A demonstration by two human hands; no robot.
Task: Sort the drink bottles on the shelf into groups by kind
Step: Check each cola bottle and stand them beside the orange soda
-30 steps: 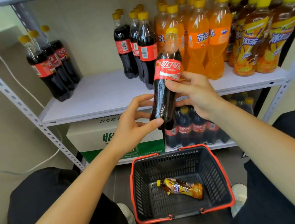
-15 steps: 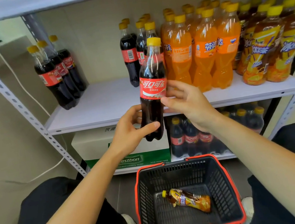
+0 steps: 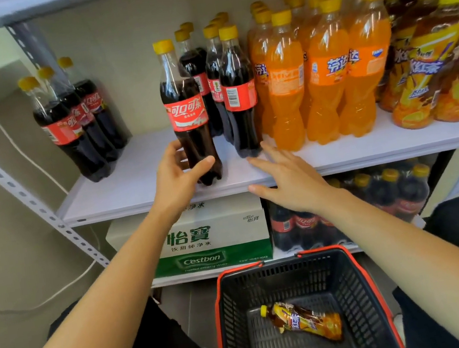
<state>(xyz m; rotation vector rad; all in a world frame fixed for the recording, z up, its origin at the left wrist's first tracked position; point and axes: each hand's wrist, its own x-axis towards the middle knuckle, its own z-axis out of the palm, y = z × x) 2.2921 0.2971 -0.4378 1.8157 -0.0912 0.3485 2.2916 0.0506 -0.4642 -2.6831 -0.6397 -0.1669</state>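
My left hand (image 3: 176,176) grips the lower part of a cola bottle (image 3: 186,111) with a red label and yellow cap, standing upright near the front of the white shelf (image 3: 121,189). It is just left of a cluster of cola bottles (image 3: 234,94). My right hand (image 3: 290,182) hovers open, fingers spread, at the shelf edge right of that bottle, holding nothing. Three more cola bottles (image 3: 74,124) stand at the shelf's left. Orange soda bottles (image 3: 326,72) fill the middle, iced tea bottles (image 3: 433,57) the right.
A black basket with a red rim (image 3: 371,286) sits on the floor between my knees, with one iced tea bottle (image 3: 303,321) lying in it. On the lower shelf are a water carton (image 3: 211,237) and more cola bottles (image 3: 389,192). Perforated metal uprights (image 3: 11,183) frame the shelf.
The cola bottle moved up and left onto the shelf, now upright beside the cola cluster. My right hand let go of it and opened; my left hand keeps its grip.
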